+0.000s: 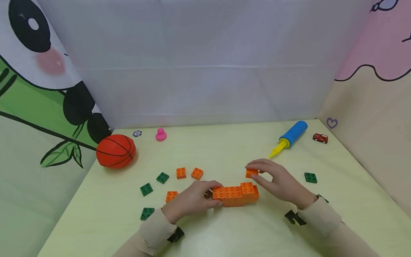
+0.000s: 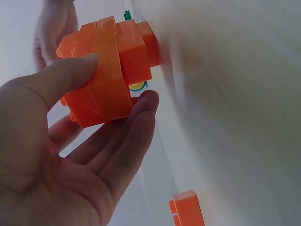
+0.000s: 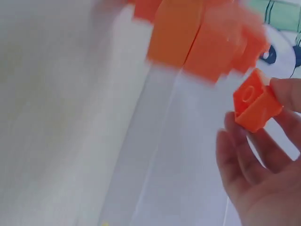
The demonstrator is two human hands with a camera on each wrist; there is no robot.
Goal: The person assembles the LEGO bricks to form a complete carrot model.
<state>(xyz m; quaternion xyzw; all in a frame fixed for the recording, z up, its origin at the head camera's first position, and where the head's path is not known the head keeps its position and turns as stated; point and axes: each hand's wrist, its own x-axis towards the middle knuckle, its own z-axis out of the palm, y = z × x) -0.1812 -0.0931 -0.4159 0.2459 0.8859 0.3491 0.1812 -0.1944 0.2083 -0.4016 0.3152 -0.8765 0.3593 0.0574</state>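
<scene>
An assembly of joined orange toy bricks point(image 1: 234, 197) lies in front of me, with one part rising higher near its right end. My left hand point(image 1: 196, 196) grips its left end; in the left wrist view the thumb presses one side and the fingers curl against the other. My right hand point(image 1: 279, 180) pinches a single orange brick point(image 1: 252, 173) between thumb and fingertips, just beyond the right end of the assembly. In the right wrist view the hollow underside of that brick point(image 3: 256, 101) shows, apart from the assembly.
Loose orange bricks point(image 1: 181, 173) and green bricks point(image 1: 146, 189) lie left of the hands; another green brick point(image 1: 310, 177) sits at right. Farther back are a basketball point(image 1: 116, 151), a pink toy point(image 1: 161, 135), a round chip point(image 1: 137, 133), a blue-yellow pump toy point(image 1: 293, 135) and a red car point(image 1: 320, 138).
</scene>
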